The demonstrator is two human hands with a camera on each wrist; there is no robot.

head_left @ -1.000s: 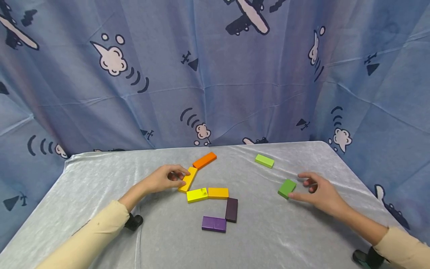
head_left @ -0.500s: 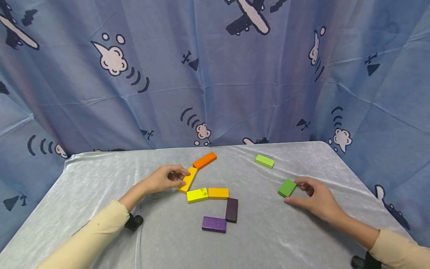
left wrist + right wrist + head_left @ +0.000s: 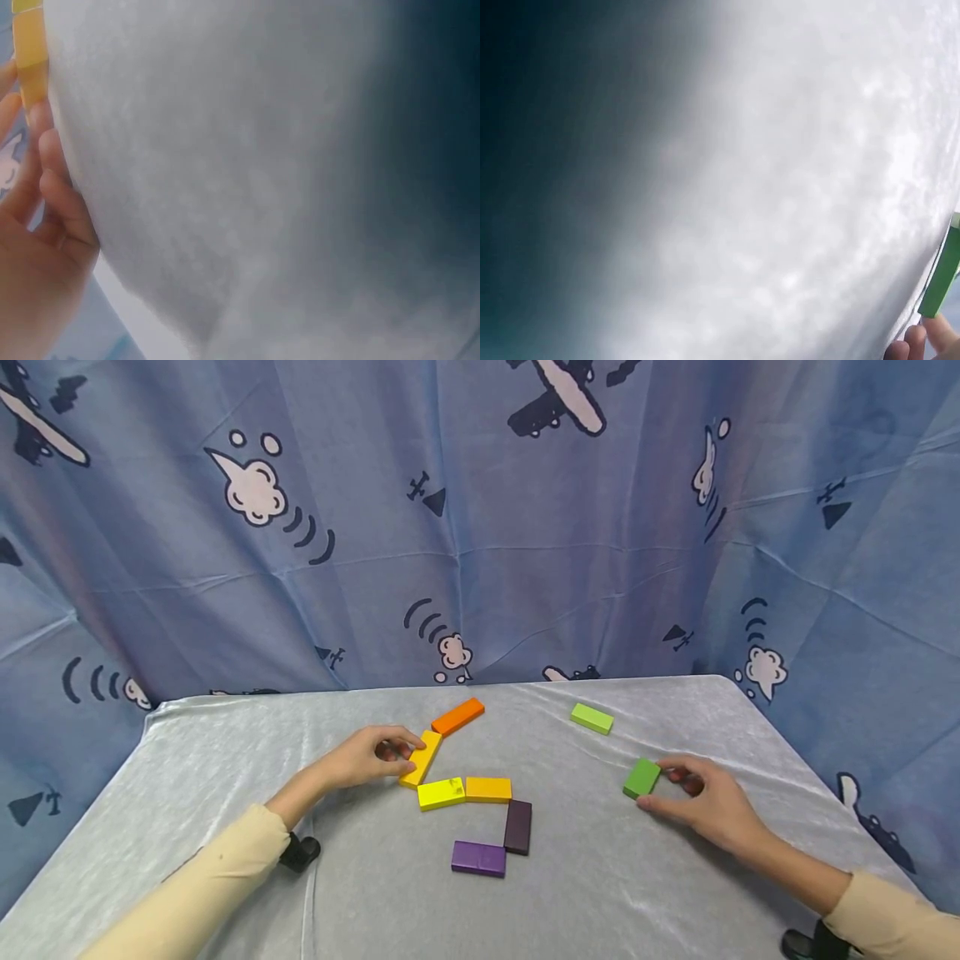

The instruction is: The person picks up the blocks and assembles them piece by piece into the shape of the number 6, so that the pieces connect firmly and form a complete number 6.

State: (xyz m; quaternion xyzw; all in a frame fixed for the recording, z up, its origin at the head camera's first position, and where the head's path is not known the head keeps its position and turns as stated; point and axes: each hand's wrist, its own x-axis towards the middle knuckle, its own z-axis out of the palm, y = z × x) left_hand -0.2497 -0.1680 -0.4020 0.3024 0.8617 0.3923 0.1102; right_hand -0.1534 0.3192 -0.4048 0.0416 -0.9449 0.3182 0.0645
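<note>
In the head view my left hand (image 3: 372, 755) pinches a golden-yellow block (image 3: 422, 758) that lies slanted on the cloth. The same block (image 3: 31, 41) shows at the upper left of the left wrist view, close to the fingertips. Over on the right, my right hand (image 3: 708, 803) holds a green block (image 3: 642, 777) between thumb and fingers at its near and right edges. One end of that green block (image 3: 939, 281) appears at the right edge of the right wrist view, with the thumb and fingers partly cut off below it.
An orange block (image 3: 458, 717) meets the golden block's far end. Near its other end, a bright yellow block (image 3: 441, 794), an amber block (image 3: 488, 790), a dark plum block (image 3: 517, 827) and a purple block (image 3: 478, 859) form a bent chain. A light green block (image 3: 592, 718) lies farther back.
My right hand has moved left and its fingers have closed from a spread pose onto the green block. My left hand stays on the golden block.
</note>
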